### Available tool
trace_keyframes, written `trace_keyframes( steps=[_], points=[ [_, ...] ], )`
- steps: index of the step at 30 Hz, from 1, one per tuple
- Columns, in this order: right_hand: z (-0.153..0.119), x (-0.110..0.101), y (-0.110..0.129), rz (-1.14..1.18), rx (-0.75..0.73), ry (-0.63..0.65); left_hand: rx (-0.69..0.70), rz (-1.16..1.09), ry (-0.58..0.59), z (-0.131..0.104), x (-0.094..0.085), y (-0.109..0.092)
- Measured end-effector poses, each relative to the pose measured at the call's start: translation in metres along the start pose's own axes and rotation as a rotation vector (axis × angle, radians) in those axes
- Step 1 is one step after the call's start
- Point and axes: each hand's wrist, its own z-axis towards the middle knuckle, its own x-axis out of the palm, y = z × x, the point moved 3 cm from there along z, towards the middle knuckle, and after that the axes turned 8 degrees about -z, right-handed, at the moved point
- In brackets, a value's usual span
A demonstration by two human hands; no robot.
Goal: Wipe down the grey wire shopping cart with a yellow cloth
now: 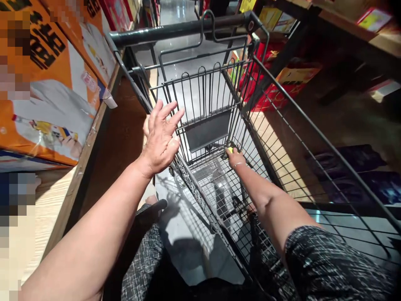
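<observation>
A dark metal wire shopping cart [200,90] stands in front of me, its handle bar at the far end. Above its left side rail my left hand [162,136] is raised, fingers spread and nothing in it. My right arm reaches down into the basket. Near the basket's floor, my right hand [237,159] has its fingers closed on a small dark item with a yellow patch [230,149]. Most of that item is hidden by the fingers and too small to name. A thin bracelet circles the right wrist.
Large orange printed boxes [75,79] stand on a wooden shelf [59,188] close on the left. Red gift boxes [282,83] sit on a low wooden platform at the right, beneath a dark-framed table. Grey shiny floor [181,21] runs on beyond the cart.
</observation>
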Motion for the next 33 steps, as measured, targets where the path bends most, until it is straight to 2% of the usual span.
trace_keyframes(
  steps=[2,4,8,12,16,23,29,33],
  points=[
    [-0.003,0.018,0.008,-0.002,0.003,0.018,-0.009,0.051,0.03,0.002,-0.005,0.0],
    [-0.002,0.025,0.013,-0.001,0.012,0.017,0.001,0.125,0.056,0.009,-0.013,0.0],
    [0.004,0.023,0.017,0.038,0.034,0.026,0.019,0.19,0.012,0.031,-0.026,0.005],
    [0.002,0.021,0.023,0.054,0.032,-0.029,-0.046,0.11,0.028,0.046,-0.019,0.016],
    [-0.004,0.019,0.029,0.076,-0.031,-0.024,-0.063,0.076,0.051,0.046,-0.011,0.02],
    [-0.031,0.018,0.057,0.076,-0.167,-0.021,-0.077,0.077,0.042,0.044,-0.012,0.017],
    [-0.042,0.032,0.066,0.127,-0.076,0.034,-0.089,0.091,0.053,0.043,-0.012,0.015],
    [-0.039,0.038,0.063,0.091,-0.094,-0.005,-0.086,0.086,0.051,0.042,-0.012,0.015]
  ],
)
